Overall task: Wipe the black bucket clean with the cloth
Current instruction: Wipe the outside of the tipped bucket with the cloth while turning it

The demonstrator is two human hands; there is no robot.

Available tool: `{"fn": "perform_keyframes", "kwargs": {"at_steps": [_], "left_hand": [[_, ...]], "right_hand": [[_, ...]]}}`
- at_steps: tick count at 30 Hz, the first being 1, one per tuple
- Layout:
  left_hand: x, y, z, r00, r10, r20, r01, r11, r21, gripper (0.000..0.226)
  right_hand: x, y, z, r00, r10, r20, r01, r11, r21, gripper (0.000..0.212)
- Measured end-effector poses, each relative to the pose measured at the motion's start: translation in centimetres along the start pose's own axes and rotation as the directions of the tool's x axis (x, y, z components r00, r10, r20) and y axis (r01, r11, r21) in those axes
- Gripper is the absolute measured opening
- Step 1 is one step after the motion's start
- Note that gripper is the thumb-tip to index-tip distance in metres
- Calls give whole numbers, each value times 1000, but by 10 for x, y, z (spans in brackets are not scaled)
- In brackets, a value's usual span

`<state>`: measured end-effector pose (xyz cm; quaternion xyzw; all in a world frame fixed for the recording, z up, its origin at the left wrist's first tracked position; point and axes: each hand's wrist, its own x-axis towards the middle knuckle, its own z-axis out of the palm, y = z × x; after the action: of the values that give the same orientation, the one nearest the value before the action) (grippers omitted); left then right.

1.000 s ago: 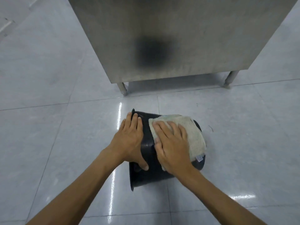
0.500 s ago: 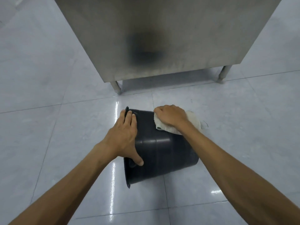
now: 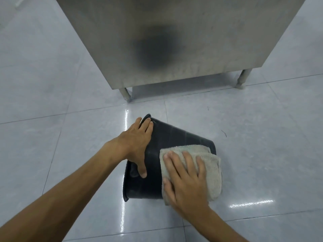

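Right hand [image 3: 187, 179] lies flat, fingers spread, palm pressing a folded beige terry cloth [image 3: 209, 172] onto the near side of the black bucket [image 3: 174, 142]. Left hand [image 3: 138, 142] is open too, fingers laid over the bucket's rim end, thumb stretched down along the wall, bracing it. The bucket lies on its side on the glossy grey tiled floor [image 3: 52, 154], mouth to the left, just in front of a stainless-steel cabinet [image 3: 174, 32] on short legs.
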<state>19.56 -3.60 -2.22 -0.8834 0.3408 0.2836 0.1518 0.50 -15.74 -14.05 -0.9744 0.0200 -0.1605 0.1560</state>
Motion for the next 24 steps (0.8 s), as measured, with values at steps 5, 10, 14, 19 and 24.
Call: {"fn": "perform_keyframes", "kwargs": {"at_steps": [5,10,14,19,24], "left_hand": [[-9,2,10,999,3,-33,-3,1000,17,165],[-19,5,13,995,23,-94,-23,1000,4,163],[-28,7,20,985,50,-163,-46,999,25,144],[-56,23,54,950,34,-312,12,990,142,155],[-40,20,51,934,19,-357,37,988,149,158]], "right_hand": [[104,15,-12,946,244,213,-249,969,-4,55],[157,41,-8,806,324,496,-432,894,117,42],[177,53,-2,750,296,591,-422,903,83,48],[205,65,14,680,255,687,-434,895,97,47],[213,69,13,712,236,661,-408,906,116,46]]}}
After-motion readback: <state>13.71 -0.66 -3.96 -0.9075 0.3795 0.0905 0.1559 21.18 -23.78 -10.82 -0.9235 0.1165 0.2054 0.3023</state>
